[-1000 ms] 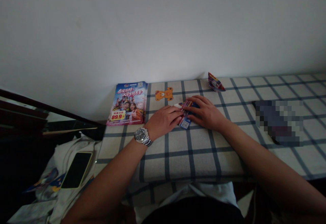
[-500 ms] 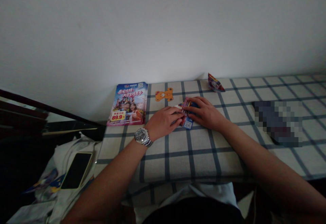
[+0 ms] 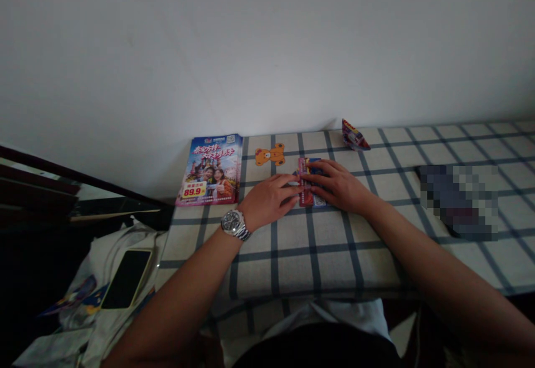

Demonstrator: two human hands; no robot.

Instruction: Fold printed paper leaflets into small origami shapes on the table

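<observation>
A small folded paper flyer [image 3: 307, 198], printed in red, pink and blue with a QR code, lies on the tablecloth between my hands. My left hand [image 3: 271, 198] comes from the left with its fingers stretched out; their tips touch the flyer's left edge. A silver watch [image 3: 234, 224] is on that wrist. Across the upper and right part of the flyer lies my right hand [image 3: 337, 185], fingers spread and resting flat, hiding much of it. Behind my right hand a folded paper piece [image 3: 354, 136] of similar print stands near the wall.
A stack of flyers [image 3: 211, 170] lies at the table's left end, beside a bear picture [image 3: 270, 155]. At right is a dark, partly pixelated flat object [image 3: 449, 198]. A phone [image 3: 126, 279] rests on white bags [image 3: 104, 256] left of the checked tablecloth [image 3: 334, 262].
The flyer between my hands has turned from a slant to lying nearly square to me, with its QR code shifted rightward. Both hands stay almost in place.
</observation>
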